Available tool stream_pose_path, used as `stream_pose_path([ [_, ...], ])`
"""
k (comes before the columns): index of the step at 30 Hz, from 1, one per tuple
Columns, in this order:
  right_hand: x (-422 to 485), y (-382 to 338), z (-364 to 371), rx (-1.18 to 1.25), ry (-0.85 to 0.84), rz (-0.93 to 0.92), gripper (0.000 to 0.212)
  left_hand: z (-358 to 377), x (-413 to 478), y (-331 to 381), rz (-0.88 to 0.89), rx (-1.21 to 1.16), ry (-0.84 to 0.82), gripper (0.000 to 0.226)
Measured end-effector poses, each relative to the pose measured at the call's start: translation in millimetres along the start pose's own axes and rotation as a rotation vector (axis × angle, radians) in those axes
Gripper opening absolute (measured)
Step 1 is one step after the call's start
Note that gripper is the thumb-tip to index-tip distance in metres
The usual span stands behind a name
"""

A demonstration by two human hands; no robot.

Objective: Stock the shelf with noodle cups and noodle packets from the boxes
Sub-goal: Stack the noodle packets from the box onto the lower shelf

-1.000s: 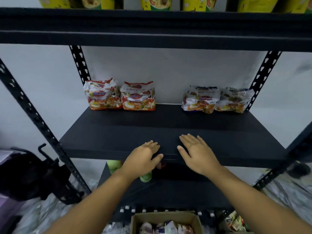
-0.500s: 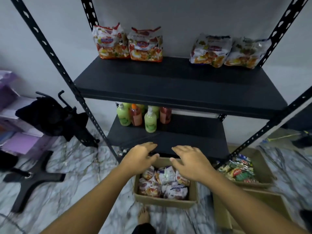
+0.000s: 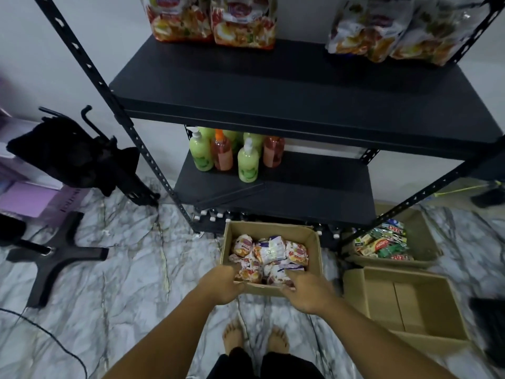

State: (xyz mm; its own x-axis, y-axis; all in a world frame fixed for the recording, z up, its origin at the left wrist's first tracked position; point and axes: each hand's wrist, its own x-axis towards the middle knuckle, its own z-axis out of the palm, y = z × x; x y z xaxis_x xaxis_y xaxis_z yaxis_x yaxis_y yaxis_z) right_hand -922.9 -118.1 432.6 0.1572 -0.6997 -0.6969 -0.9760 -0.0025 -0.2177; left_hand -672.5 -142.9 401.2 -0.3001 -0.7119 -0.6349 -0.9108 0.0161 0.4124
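An open cardboard box point(image 3: 314, 243) stands on the floor in front of the rack, filled with several noodle packets point(image 3: 270, 250). My left hand point(image 3: 221, 286) is at the box's near-left rim, fingers curled down among the packets and partly hidden. My right hand point(image 3: 310, 294) is at the near-right rim, its fingers spread onto a packet; nothing is lifted. On the black middle shelf point(image 3: 273, 86) stand red noodle packets point(image 3: 210, 20) at the back left and paler noodle packets point(image 3: 382, 31) at the back right.
Soap bottles point(image 3: 235, 157) stand on the lower shelf point(image 3: 314, 187). A box of mixed sachets point(image 3: 382, 243) and an empty box point(image 3: 410, 302) sit to the right. A chair base point(image 3: 52, 253), black bag point(image 3: 71, 151) and a cable lie left. My bare feet point(image 3: 254, 337) are behind the box.
My view has tipped down from the shelf to the floor. Both hands have dropped from the shelf edge to the noodle box and now touch the packets.
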Motion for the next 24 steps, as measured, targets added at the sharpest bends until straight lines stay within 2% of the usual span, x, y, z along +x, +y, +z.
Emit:
stream_pose_path([
  [6, 55, 6, 15, 0.038, -0.040, 0.031, 0.069, 10, 41, -27, 0.010, -0.050, -0.025, 0.053],
  [12, 183, 39, 71, 0.101, -0.042, 0.057, 0.064, 58, 150, -69, 0.010, -0.133, -0.023, 0.044],
  [18, 337, 87, 153, 0.127, -0.039, 0.020, 0.068, 144, 299, -138, -0.012, -0.051, 0.005, 0.072],
  [21, 405, 106, 183, 0.016, 0.014, -0.046, 0.066, 182, 360, -163, -0.075, -0.035, -0.043, 0.081],
  [24, 465, 116, 199, -0.120, 0.104, -0.106, 0.073, 211, 404, -177, -0.082, 0.006, -0.083, 0.096],
])
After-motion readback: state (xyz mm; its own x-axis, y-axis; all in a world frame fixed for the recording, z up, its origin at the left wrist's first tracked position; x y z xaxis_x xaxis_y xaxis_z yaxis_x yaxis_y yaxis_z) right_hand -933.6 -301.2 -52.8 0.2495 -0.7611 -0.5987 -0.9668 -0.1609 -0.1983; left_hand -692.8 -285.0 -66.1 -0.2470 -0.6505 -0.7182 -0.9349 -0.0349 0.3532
